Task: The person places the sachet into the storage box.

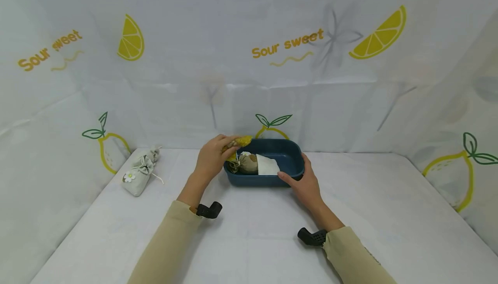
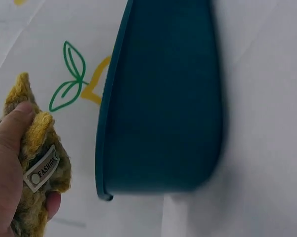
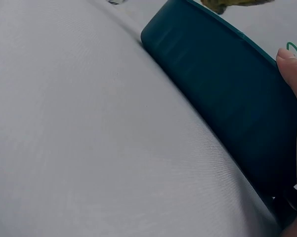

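Note:
My left hand [image 1: 212, 156] pinches a fuzzy yellow-and-grey fabric piece [image 2: 42, 148] with a "FASHION" tag, above the left end of a dark blue rectangular bin [image 1: 264, 181]. In the left wrist view, thumb and fingers wrap round this fabric, beside the bin's wall. My right hand [image 1: 305, 184] grips the bin's right front corner, its thumb at the rim in the right wrist view. Inside the bin lie an olive-brown gathered cloth pouch [image 1: 248, 165] and a white cloth piece [image 1: 268, 166], side by side. The bin rests on the table.
A grey drawstring pouch [image 1: 137, 179] with a white flower lies at the table's left. Behind the white-covered table [image 1: 249, 232] hangs a white lemon-print cloth [image 1: 186, 102]. Black cameras [image 1: 312, 237] sit on both wrists.

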Available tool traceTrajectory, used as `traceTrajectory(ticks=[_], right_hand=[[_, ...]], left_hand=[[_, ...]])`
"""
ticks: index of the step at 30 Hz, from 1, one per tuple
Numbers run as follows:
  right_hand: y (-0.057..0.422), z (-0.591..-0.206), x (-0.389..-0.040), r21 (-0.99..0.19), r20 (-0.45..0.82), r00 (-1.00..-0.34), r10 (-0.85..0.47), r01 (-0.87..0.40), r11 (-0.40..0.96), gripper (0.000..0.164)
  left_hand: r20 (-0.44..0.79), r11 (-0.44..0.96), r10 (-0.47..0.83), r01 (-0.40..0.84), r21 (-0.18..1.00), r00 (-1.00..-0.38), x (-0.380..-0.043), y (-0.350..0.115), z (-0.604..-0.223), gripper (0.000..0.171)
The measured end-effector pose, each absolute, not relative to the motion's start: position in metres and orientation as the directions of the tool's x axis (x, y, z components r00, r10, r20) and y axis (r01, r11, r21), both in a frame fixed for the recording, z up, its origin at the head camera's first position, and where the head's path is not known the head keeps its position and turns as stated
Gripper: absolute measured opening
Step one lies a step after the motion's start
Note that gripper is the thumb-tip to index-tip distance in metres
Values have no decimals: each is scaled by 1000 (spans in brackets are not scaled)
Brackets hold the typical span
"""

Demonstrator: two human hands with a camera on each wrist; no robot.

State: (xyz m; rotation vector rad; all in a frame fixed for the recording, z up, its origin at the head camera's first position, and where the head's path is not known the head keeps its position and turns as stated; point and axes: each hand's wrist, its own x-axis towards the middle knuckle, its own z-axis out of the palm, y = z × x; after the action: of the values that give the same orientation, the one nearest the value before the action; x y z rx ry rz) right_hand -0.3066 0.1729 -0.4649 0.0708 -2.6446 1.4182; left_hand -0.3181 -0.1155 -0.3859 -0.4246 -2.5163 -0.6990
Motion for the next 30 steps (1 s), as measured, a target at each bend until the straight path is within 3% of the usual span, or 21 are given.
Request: traceTrajectory(ticks=[10,18,30], right_hand=[[173,-464,-307,-825,148,-988,35,-103,556,108],[173,-465,-307,-827,147,-989,29,-107,552,108],[173,-465,-306,-826,141,-990,22,-105,554,108]], left_hand=[[508,808,260,473,351,-821,-329,-79,-404,41],[257,839,331,407,360,-908,-334,-72,-414,50],[-7,854,475,460,243,-880,-332,-71,-407,53]])
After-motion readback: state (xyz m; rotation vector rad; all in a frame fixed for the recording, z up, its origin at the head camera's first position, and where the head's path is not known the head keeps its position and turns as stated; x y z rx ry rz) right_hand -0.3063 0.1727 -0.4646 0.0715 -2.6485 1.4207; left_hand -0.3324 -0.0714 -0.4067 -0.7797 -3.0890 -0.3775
